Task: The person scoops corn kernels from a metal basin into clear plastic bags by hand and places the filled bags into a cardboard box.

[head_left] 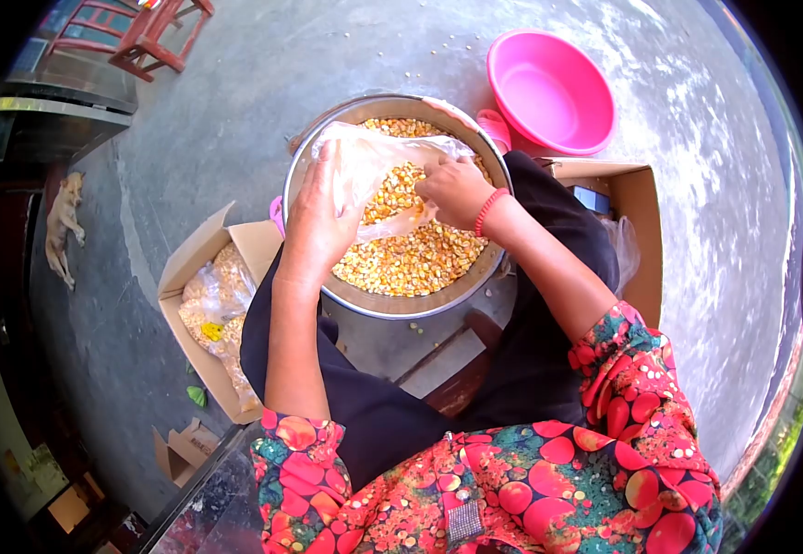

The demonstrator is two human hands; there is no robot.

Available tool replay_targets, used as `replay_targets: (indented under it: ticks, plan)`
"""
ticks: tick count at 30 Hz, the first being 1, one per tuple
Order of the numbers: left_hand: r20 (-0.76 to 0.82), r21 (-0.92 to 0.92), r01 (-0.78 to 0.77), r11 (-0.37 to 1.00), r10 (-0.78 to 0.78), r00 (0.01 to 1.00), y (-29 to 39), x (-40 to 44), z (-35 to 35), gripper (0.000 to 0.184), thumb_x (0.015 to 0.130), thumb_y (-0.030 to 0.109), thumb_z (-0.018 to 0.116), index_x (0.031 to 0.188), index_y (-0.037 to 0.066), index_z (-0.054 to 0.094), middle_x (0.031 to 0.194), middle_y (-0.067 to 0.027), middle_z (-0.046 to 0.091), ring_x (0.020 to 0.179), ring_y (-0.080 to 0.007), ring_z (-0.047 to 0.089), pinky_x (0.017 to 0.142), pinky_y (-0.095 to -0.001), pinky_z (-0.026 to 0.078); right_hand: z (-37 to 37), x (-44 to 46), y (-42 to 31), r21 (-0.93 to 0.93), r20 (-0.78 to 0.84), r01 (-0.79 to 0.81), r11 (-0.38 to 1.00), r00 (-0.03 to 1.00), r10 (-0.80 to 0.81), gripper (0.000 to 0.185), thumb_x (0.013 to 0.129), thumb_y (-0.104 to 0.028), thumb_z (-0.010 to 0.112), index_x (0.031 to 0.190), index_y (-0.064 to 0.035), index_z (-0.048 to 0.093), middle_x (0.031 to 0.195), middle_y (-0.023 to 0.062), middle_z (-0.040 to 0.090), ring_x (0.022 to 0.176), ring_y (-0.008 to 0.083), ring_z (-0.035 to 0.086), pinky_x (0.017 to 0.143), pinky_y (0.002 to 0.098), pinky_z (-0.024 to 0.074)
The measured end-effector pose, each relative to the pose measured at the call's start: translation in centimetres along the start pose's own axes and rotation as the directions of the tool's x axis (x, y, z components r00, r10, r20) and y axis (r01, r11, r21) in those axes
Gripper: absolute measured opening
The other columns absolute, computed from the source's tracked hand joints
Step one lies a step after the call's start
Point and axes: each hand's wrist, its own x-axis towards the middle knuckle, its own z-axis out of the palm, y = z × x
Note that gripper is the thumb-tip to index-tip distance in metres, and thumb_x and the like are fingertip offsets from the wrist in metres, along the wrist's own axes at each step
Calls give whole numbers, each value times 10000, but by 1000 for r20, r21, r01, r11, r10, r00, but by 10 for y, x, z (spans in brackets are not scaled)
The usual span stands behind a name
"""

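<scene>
A round metal basin (374, 303) holds a layer of yellow corn kernels (413, 263). Over the kernels, a clear plastic bag (365, 164) is spread between my hands, with kernels showing inside or through it. My left hand (319, 217) grips the bag's left side, its fingers partly hidden by the plastic. On the right, my right hand (457, 191), with a red bracelet at the wrist, has its fingers curled at the bag's edge, closed on the plastic.
A pink tub (549, 92) stands at the upper right. Left of my legs, a cardboard box (200, 346) holds filled bags; another box (640, 208) is on the right. A dog (64, 231) lies at far left. Wooden chairs (148, 42) stand at the upper left.
</scene>
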Motion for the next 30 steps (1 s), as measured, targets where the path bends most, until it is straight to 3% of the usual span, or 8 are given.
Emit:
replay_targets:
  ticks: [7,15,17,19,23,26,28,30]
  plan:
    - [-4,9,26,1000,-26,1000,2,2,-3,749,667,-36,491,1370,69,253,1306,-199,419,1237,-320,383,1010,-362,323,-25,5,18,221,-382,70,973,924,20,112,728,-168,599,700,-61,580,751,114,571,739,300,568,681,401,435]
    - [5,11,19,1000,-19,1000,2,0,-3,738,671,-24,504,1364,55,263,1299,-205,425,1226,-321,398,1008,-359,327,-33,-6,13,312,-299,219,925,946,-123,104,725,-122,574,671,-36,558,627,125,550,675,309,574,643,396,449]
    - [-57,37,-3,999,6,998,0,1,-4,719,670,-26,509,1351,47,289,1284,-202,442,1204,-322,425,995,-358,342,-44,-11,12,394,129,149,907,968,-215,127,721,-131,539,697,-25,604,703,156,604,700,324,585,651,411,454]
    - [-72,54,-42,998,45,996,1,3,-4,674,686,-13,543,1322,26,321,1249,-225,452,1170,-348,439,974,-373,361,-44,-17,10,391,116,167,905,967,-228,132,735,-140,561,728,-22,621,700,134,611,687,271,595,643,368,458]
    - [-77,24,-143,989,144,987,6,4,-4,612,691,-20,556,1277,12,384,1223,-225,471,1138,-357,461,954,-387,381,-59,-27,-10,950,164,39,311,782,-601,154,825,-158,590,859,-12,621,744,27,604,703,92,540,661,275,452]
    - [-89,43,-189,981,193,977,9,4,-1,613,677,-40,538,1271,22,399,1207,-200,501,1122,-339,486,941,-378,393,-17,-26,-41,843,459,-166,511,717,-524,206,826,-157,558,987,-36,605,894,66,603,776,143,574,702,303,467]
    - [-100,6,-193,981,193,976,14,3,0,620,672,-48,530,1272,32,401,1190,-194,516,1107,-336,499,929,-374,403,41,-24,-60,242,196,283,928,922,-333,327,791,-104,514,1115,-84,549,1022,133,555,857,267,598,778,348,475]
    - [-119,-28,-192,981,188,975,15,2,0,627,666,-57,522,1274,42,402,1174,-188,532,1093,-334,513,917,-370,414,53,-20,-66,235,89,279,931,948,-306,376,792,-92,495,1168,-97,503,1068,155,520,893,295,588,788,366,472]
